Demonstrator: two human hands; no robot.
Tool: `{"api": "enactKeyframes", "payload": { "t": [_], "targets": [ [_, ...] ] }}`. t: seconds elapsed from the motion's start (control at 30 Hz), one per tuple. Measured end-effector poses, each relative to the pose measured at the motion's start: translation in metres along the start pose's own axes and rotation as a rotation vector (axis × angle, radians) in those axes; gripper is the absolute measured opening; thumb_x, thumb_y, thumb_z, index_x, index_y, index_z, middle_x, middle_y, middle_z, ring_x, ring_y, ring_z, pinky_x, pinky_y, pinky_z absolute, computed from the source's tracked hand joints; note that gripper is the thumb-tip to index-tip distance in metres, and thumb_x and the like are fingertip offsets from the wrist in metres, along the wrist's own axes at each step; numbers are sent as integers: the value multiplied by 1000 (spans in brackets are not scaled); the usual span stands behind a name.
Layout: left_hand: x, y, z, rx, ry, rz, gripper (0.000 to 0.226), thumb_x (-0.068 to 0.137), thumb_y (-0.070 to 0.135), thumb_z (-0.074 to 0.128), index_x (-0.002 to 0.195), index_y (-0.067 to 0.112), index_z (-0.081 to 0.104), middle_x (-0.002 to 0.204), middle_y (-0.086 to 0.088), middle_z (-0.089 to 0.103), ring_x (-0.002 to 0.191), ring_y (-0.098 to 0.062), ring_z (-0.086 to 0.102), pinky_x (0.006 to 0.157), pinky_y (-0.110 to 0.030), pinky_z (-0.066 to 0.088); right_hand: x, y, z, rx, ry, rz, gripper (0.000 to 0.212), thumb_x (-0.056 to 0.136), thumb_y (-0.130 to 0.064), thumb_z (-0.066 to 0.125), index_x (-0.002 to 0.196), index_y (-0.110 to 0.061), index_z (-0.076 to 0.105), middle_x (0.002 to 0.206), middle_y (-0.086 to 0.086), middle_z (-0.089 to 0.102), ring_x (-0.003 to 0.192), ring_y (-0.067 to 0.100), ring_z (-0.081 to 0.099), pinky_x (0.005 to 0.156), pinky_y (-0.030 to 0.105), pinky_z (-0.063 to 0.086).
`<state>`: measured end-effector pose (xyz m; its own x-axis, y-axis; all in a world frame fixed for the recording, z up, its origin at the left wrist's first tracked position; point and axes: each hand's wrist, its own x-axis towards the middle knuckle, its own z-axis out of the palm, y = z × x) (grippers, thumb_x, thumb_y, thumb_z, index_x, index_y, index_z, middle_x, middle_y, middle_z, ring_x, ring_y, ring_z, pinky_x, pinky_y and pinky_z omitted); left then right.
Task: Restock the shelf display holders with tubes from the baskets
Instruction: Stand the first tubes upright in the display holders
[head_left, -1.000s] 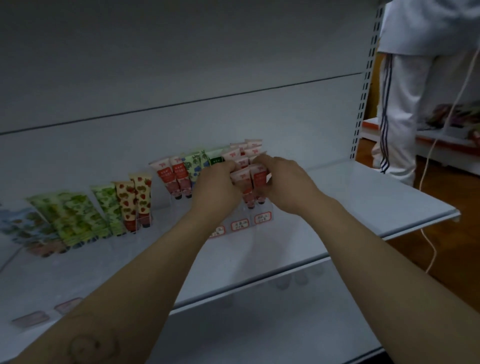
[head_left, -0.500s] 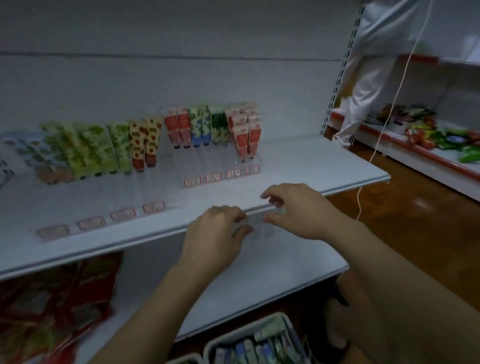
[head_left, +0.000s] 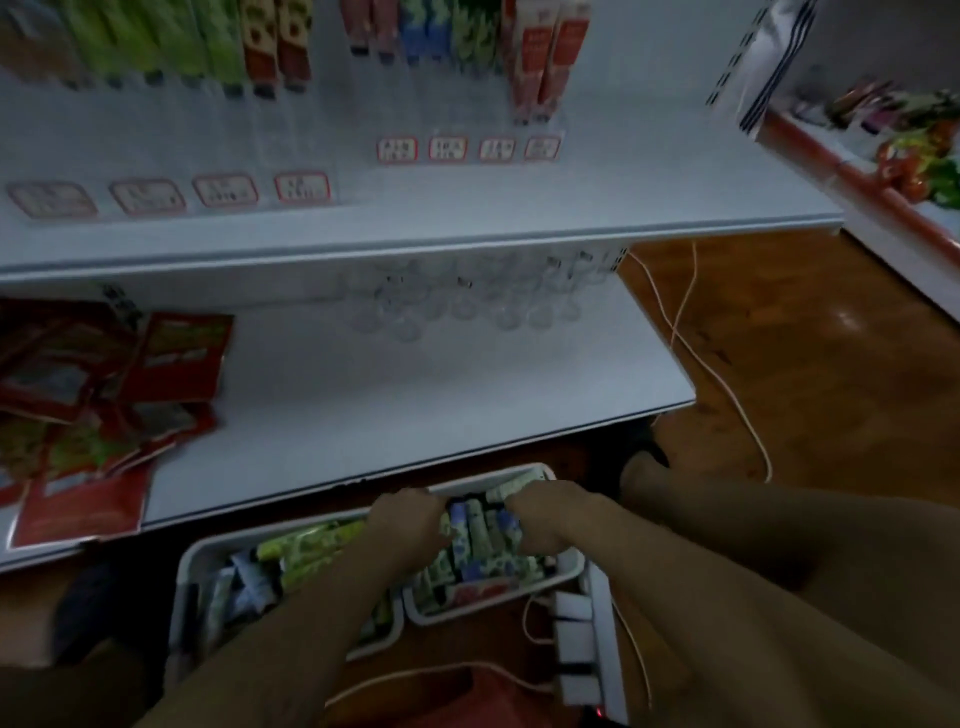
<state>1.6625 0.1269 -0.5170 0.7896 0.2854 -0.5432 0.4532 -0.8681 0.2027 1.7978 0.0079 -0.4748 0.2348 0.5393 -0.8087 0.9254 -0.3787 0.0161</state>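
Head view, looking down at a shelving unit and the wooden floor (head_left: 810, 364) before it. Two white baskets are sitting side by side on the floor, just in front of the lower shelf (head_left: 467, 395).

Both hands are reaching into the right basket (head_left: 569, 569). The left hand (head_left: 408, 519) is lying at the left of a bundle of blue-and-white and green-patterned tubes (head_left: 475, 540). The right hand (head_left: 545, 514) is lying at its right. The fingers of each are curling down among the tubes. Blur is hiding the fingertips, so whether either grip is closing round a tube or only touching cannot be told.

The left basket (head_left: 187, 577) is holding further tubes (head_left: 306, 551), green-yellow and pale, lying loosely, and the left forearm is crossing above it.

On the upper shelf (head_left: 649, 208), clear display holders (head_left: 457, 104) are carrying displayed tubes (head_left: 540, 57) standing in rows of green, red and blue. Red-framed price labels (head_left: 447, 149) are standing along the holders' fronts.

On the lower shelf, a clear plastic holder (head_left: 457, 306) is sitting towards the back, and red packets (head_left: 104, 389) are lying heaped at the left.

A white power strip (head_left: 571, 649) is lying just right of the right basket, with pale cables (head_left: 717, 374) trailing over the floor.
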Motion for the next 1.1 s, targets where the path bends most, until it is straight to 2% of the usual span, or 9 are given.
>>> {"api": "enactKeyframes", "payload": {
  "t": [0.07, 0.17, 0.33, 0.5, 0.63, 0.8, 0.87, 0.97, 1.1],
  "targets": [
    [2, -3, 18, 25, -49, 3, 42, 95, 38, 50, 129, 14, 49, 124, -9, 55, 107, -27, 57, 80, -39, 47, 16, -3, 15, 20, -1, 3, 40, 95, -21, 53, 132, -5, 51, 127, 16, 56, 107, 33, 57, 88, 43, 50],
    [4, -2, 37, 51, -88, 75, 27, 95, 21, 47, 116, 5, 55, 107, -15, 59, 84, -29, 59, 66, -40, 52, 34, 2, 33, 34, -53, -19, 34, 95, -11, 53, 127, -1, 54, 119, 18, 59, 91, 30, 59, 82, 42, 48],
    [17, 14, 59, 59, -118, 206, 18, 96, 23, 48, 102, 9, 58, 94, -14, 59, 74, -27, 54, 61, -39, 47, 57, 19, 55, 138, -81, -30, 39, 92, -1, 53, 132, -3, 51, 131, 19, 53, 113, 36, 55, 94, 47, 49],
    [32, 28, 85, 7, -294, 194, 29, 99, 32, 45, 114, 10, 57, 106, -12, 60, 86, -26, 57, 72, -41, 49, 65, 23, 65, 135, -89, -5, 41, 94, -1, 48, 135, -2, 47, 131, 19, 53, 112, 33, 55, 94, 44, 49],
    [39, 29, 88, -42, -323, 177, 29, 98, 30, 47, 115, 9, 56, 109, -14, 60, 91, -27, 59, 78, -44, 53, 68, 25, 67, 205, -87, -5, 45, 94, -3, 47, 139, -4, 42, 132, 20, 53, 113, 34, 54, 93, 44, 49],
    [42, 35, 91, -95, -335, 189, 38, 99, 31, 45, 129, 8, 45, 106, -13, 60, 84, -26, 59, 70, -41, 51, 78, 17, 49, 301, -24, -2, 38, 93, 1, 45, 129, -4, 54, 123, 19, 57, 82, 28, 58, 68, 35, 45],
    [40, 38, 91, -85, -334, 182, 42, 99, 29, 46, 136, 8, 40, 107, -13, 61, 84, -26, 60, 68, -39, 50, 84, 10, 46, 336, -18, -17, 41, 94, 0, 43, 134, -5, 51, 127, 18, 55, 91, 29, 59, 74, 36, 48],
    [36, 34, 86, -73, -389, 187, 44, 98, 37, 49, 130, 7, 48, 118, -13, 59, 99, -27, 59, 82, -40, 51, 90, 2, 46, 413, -30, -37, 46, 95, -3, 46, 140, -14, 45, 143, 12, 44, 118, 31, 52, 95, 43, 48],
    [33, 18, 78, -97, -439, 194, 41, 101, 35, 41, 134, 12, 45, 122, -12, 57, 101, -28, 58, 87, -43, 50, 91, -1, 36, 451, 20, -14, 42, 93, -9, 51, 135, -8, 51, 136, 15, 51, 110, 32, 57, 91, 44, 51]
  ]
}}
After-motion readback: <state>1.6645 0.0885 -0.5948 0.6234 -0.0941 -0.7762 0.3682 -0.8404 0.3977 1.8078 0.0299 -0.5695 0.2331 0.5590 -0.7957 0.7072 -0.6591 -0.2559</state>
